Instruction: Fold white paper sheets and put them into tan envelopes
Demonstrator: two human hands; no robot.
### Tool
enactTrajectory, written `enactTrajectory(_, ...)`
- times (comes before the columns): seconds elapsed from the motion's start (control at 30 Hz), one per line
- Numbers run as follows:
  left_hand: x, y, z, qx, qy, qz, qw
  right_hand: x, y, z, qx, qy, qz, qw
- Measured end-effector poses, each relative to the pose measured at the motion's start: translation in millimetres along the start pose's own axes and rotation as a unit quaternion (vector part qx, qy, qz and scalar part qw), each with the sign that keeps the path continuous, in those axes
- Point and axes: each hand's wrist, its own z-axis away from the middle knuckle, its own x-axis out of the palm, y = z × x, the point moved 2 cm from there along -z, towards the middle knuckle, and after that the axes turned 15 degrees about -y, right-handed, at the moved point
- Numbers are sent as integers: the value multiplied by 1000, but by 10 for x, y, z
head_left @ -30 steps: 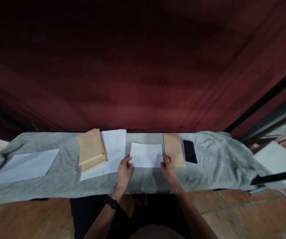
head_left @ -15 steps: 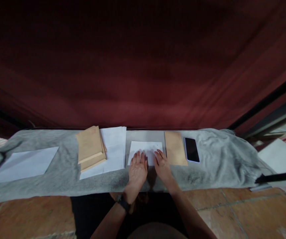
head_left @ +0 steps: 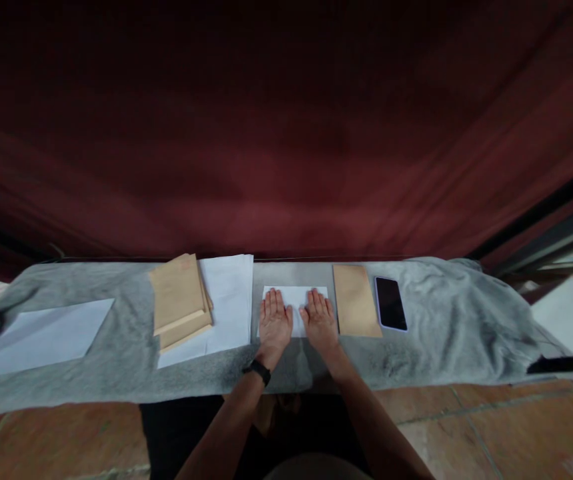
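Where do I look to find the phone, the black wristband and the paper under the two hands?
Paper (head_left: pixel 295 298): head view, on its uncovered white upper middle.
Phone (head_left: pixel 391 304): head view, on the middle of its dark screen.
Wristband (head_left: pixel 258 371): head view, on its visible black outer side.

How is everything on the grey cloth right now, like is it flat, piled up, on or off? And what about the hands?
Left hand: open, palm down
Right hand: open, palm down
White rectangular paper: flat, partly covered by both hands
Brown rectangular paper piece: lying flat
Brown paper envelopes: piled, overlapping
White paper sheets: stacked, partly covered
Black-screened rectangular phone: face up, screen dark
Grey soft cloth: spread, wrinkled
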Motion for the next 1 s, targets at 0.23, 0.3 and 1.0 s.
enactTrajectory(0.23,30,-43,-8,-41,46,32,998,16,122,-12,41,39,14,998)
enactTrajectory(0.3,32,-40,-5,-43,48,40,997,5,93,-20,59,39,9,997)
enactTrajectory(1.0,-2,-65,53,-45,54,50,996,41,-42,70,-9,29,26,999)
